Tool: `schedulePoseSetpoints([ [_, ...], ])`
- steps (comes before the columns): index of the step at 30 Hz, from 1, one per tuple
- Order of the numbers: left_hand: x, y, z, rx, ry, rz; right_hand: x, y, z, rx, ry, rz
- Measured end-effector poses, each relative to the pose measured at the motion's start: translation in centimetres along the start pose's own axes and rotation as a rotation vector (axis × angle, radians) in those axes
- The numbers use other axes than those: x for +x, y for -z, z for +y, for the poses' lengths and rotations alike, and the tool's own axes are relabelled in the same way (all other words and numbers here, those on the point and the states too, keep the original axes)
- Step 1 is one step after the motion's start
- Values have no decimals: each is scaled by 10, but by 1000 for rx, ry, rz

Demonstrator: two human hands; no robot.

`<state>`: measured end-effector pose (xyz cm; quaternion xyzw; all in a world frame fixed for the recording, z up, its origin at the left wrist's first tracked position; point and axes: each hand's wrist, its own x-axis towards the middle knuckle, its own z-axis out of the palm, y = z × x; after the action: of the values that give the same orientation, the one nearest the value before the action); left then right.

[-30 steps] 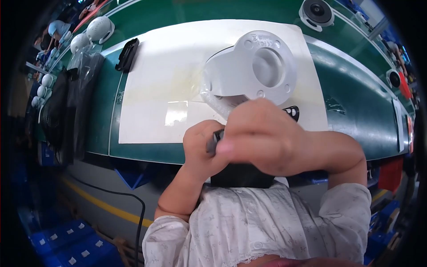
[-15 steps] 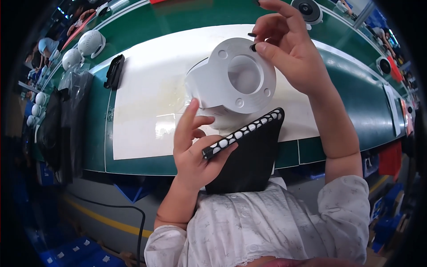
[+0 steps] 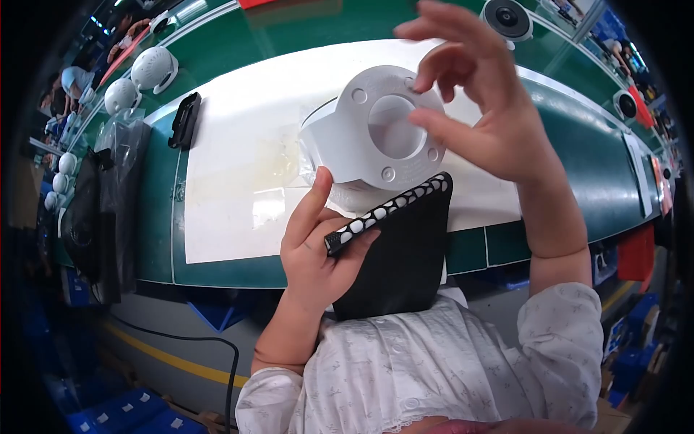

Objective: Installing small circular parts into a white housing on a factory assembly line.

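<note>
My left hand [image 3: 307,257] grips a black sheet [image 3: 394,264] with a row of white round spots along its upper edge. One of its fingers points up beside a white camera housing [image 3: 329,148]. The housing lies on the white work mat with its round base facing me; the base has a large central opening and several small round recesses. Over the base, my right hand [image 3: 481,108] has its fingers spread, somewhat blurred. One fingertip is at the upper right recess, and the thumb overlaps the opening's edge. I see nothing held between these fingers.
A black plastic part [image 3: 185,121] lies at the mat's left edge. White cameras [image 3: 154,70] stand at the far left, and another camera [image 3: 507,20] stands at the back right. A grey plastic bag [image 3: 119,188] hangs by the left side of the green table [image 3: 578,166].
My right hand's fingers have spread, and the thumb has moved down toward the base's opening. Dark bits seen at its fingertips before no longer show. My left hand still holds the sheet.
</note>
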<state>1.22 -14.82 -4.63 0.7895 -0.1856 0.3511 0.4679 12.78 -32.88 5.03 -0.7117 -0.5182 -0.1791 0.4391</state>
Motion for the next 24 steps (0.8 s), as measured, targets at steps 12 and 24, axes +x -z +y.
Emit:
schedulePoseSetpoints([
  [12,1,0,5,49,72,-13,17,-6,71,560,583,-62],
  [24,0,-1,4,77,94,-8,2,-2,1,-417,189,115],
])
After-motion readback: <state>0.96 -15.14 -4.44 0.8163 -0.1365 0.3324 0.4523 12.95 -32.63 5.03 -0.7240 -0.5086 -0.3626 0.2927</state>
